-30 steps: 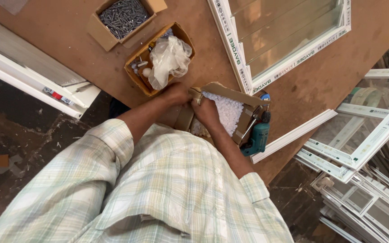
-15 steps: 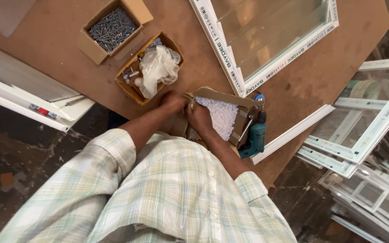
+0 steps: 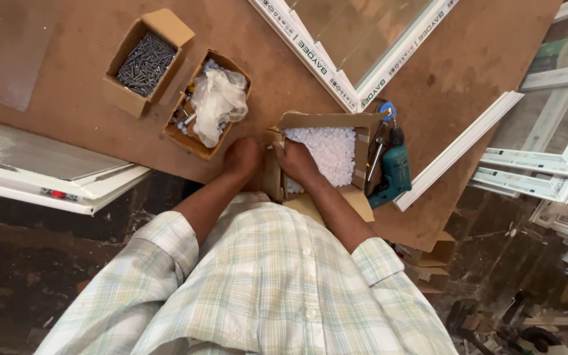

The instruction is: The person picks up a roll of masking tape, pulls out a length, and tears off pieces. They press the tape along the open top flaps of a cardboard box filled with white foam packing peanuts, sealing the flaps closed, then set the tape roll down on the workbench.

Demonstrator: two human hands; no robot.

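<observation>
Three cardboard boxes on the brown board. Right hand [image 3: 297,160] now dug into the box of white bits [image 3: 327,152], fingers buried, so can't tell how far open or whether gripping anything. Left hand [image 3: 243,156] shifted off the box flap since half a second back, now resting curled on the board [image 3: 67,59] just beside it, holding nothing visible. Teal drill [image 3: 392,174] tight against that box's right side. Bag box [image 3: 208,105] and screw box [image 3: 142,62] up left. Window frame [image 3: 356,59] crowding the far side; open room far left only.
</observation>
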